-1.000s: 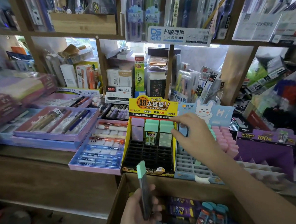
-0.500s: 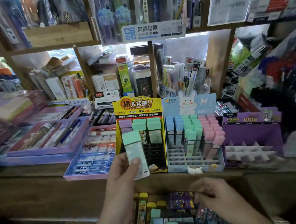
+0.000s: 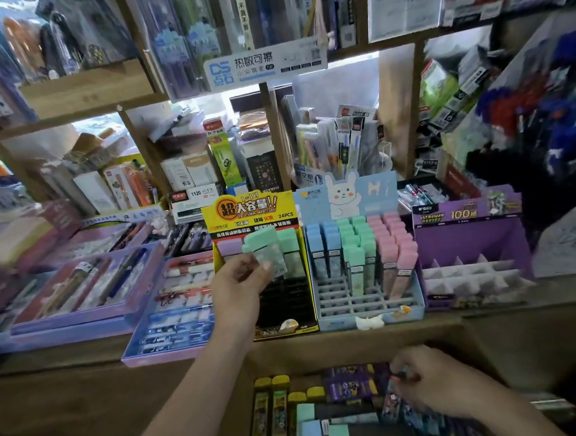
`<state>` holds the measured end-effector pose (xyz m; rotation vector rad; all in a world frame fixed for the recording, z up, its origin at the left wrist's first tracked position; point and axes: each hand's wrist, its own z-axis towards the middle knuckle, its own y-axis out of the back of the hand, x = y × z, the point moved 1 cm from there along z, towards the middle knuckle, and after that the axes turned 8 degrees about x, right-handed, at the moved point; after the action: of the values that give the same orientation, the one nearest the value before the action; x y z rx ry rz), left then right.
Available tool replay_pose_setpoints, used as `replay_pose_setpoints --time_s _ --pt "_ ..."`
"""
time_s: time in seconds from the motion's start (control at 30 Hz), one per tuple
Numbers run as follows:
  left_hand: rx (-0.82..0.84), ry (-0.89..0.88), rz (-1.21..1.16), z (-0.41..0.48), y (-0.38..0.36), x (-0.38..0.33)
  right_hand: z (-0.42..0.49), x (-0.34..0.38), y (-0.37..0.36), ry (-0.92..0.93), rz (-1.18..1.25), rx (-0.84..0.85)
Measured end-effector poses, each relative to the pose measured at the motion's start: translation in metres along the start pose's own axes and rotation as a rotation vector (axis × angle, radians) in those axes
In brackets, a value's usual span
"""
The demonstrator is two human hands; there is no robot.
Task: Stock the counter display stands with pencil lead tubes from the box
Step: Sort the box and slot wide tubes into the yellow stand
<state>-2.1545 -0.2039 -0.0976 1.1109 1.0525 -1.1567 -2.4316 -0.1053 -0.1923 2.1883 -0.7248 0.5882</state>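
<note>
Change over the last half second: left hand has carried the mint-capped tube up from the counter edge to the back rows of the yellow stand, beside the mint tubes already seated there. Not in a slot yet; my read is insertion comes next. Grip: thumb in front, fingers curled behind the lower body, cap leaning up-left, forearm reaching up from below. Blue stand just right, front rows unfilled. Right hand was at that stand a second ago, now down in the box, palm down, fingers bent into the loose tubes. Whether it has one pinched: can't tell, too blurred. Purple stand far right shows bare dividers.
</note>
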Motion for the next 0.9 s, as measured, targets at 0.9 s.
replay_pose_setpoints --time_s 0.9 --pt "0.008 -0.086 0.54 0.015 -0.011 0.002 0.007 -0.013 -0.001 0.03 0.074 0.065"
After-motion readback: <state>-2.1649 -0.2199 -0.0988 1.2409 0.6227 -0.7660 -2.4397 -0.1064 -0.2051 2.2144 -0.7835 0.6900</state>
